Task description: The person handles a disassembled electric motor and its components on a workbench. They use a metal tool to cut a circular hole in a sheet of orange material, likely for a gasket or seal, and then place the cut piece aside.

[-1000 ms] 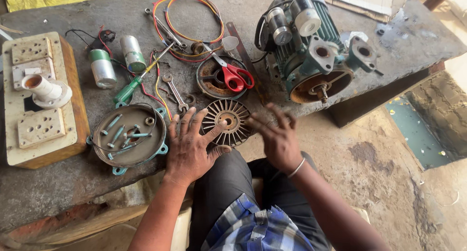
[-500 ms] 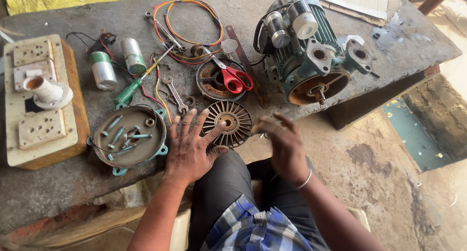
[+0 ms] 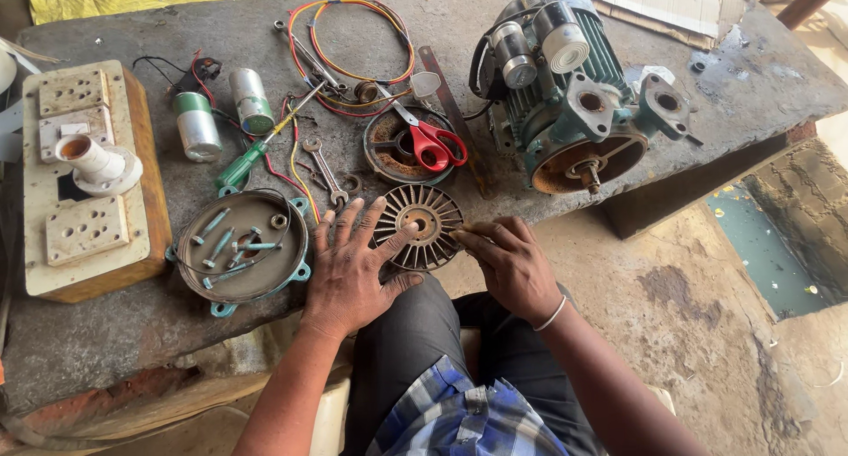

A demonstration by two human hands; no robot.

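Rough grey stone makes up the desk (image 3: 106,332), cluttered with motor parts, and beyond its edge lies a bare dirt floor. Left hand (image 3: 353,266) lies open and flat, fingers spread, with its thumb and forefinger touching the left rim of the finned fan disc (image 3: 424,222), which sits at the desk's near edge. Right hand (image 3: 508,262) is loosely curled, its fingertips pinched at the disc's right rim; whether they hold something small I cannot tell. To work the disc well, I judge the flat hand should pin it firmly so it cannot slide off the edge. Just left sits a round end cover (image 3: 243,244) holding loose bolts. Behind the disc are red-handled scissors (image 3: 428,143) on a rusty ring, and further right the green motor (image 3: 574,94).
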